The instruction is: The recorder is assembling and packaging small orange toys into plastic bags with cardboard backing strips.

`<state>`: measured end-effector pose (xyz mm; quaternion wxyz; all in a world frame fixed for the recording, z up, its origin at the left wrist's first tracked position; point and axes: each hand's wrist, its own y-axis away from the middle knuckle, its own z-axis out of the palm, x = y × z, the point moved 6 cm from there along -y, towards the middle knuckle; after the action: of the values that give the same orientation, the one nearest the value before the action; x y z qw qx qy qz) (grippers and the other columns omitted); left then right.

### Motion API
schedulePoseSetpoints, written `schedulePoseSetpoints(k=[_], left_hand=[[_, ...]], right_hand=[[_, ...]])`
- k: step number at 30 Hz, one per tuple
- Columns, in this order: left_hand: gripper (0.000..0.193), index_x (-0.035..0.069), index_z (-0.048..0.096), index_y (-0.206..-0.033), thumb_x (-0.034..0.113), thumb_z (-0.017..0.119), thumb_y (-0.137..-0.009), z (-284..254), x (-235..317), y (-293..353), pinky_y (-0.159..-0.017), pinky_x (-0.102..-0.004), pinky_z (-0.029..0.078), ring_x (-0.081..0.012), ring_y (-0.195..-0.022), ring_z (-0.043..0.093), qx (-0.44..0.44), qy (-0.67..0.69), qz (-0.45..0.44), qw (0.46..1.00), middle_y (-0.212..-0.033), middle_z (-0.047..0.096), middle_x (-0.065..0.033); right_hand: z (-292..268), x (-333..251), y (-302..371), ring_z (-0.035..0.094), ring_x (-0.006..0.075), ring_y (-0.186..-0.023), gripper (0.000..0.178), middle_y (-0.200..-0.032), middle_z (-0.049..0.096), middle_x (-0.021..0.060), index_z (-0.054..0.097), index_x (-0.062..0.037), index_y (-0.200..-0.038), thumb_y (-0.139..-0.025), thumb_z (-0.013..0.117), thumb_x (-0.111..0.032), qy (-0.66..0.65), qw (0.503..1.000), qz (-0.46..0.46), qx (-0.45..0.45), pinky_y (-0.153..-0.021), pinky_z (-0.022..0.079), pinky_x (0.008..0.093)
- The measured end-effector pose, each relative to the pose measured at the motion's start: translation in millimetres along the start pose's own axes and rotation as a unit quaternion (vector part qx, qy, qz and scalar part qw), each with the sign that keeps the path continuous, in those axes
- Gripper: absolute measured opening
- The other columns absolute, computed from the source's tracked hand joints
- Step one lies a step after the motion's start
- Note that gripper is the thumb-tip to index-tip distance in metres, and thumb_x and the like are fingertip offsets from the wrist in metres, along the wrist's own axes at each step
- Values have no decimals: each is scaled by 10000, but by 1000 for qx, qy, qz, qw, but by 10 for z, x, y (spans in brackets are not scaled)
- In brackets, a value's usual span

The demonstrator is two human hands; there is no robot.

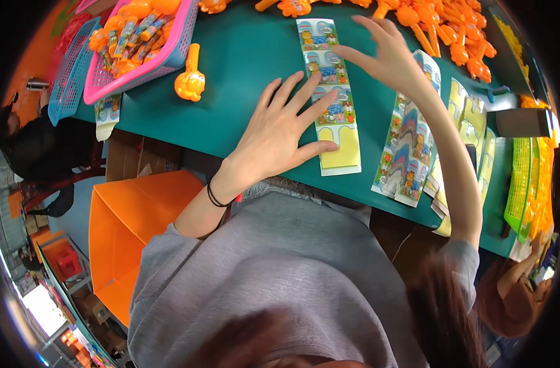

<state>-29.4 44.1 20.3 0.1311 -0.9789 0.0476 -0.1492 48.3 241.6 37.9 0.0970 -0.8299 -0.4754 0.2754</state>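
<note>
A strip of colourful cartoon stickers [341,113] lies lengthwise on the green table in front of me, its near end showing bare yellow backing. My left hand [274,132] lies flat over the strip's left edge, fingers spread and nothing gripped. Beyond it, my right hand [384,58] is held open beside the strip's far part, thumb and index finger apart. Its thumb tip is close to the strip's right edge; whether it touches, I cannot tell. To the right, partly behind my right forearm, are overlapping sticker strips [408,147] and used-looking yellow backing strips [460,116].
An orange cartoon-headed toy [191,80] lies beside a pink basket [169,64] filled with similar pieces. More orange toys [427,24] are heaped at the back right. A green basket [518,190] stands far right, near another person [510,294]. An orange bin [133,227] is below left.
</note>
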Motion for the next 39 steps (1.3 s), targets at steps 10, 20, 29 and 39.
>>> schedulePoseSetpoints(k=[10,20,29,39], left_hand=[[766,29,479,-1354,357,821,-753,-155,-207,69,-891,-376,489,-281,-1172,551,120,289,-138,940,-1331,522,-197],[198,-55,686,-1057,92,644,-930,163,-48,35,-675,-204,518,-58,-770,654,52,625,-228,745,-877,724,-67],[243,-61,644,-1156,57,596,-949,230,92,23,-724,-229,530,-91,-845,670,42,560,-168,810,-959,731,-109],[243,-51,635,-1174,43,583,-955,252,157,53,-690,-217,507,-52,-797,625,44,577,-173,797,-910,719,-66]], right_hand=[[230,24,44,623,141,-1014,406,-1111,674,84,578,11,-1222,-885,698,-180,-459,858,208,-94,-943,459,300],[-539,-487,524,644,203,-1041,370,-1161,670,97,634,-13,-1193,-842,726,-84,5,987,-60,151,-924,478,281],[-325,-636,993,679,176,-917,157,-985,716,83,741,-15,-974,-819,716,-7,-243,969,29,-33,-810,533,279],[-281,-635,990,662,124,-891,133,-959,720,67,710,6,-1001,-889,657,-41,-288,950,94,-73,-787,511,250]])
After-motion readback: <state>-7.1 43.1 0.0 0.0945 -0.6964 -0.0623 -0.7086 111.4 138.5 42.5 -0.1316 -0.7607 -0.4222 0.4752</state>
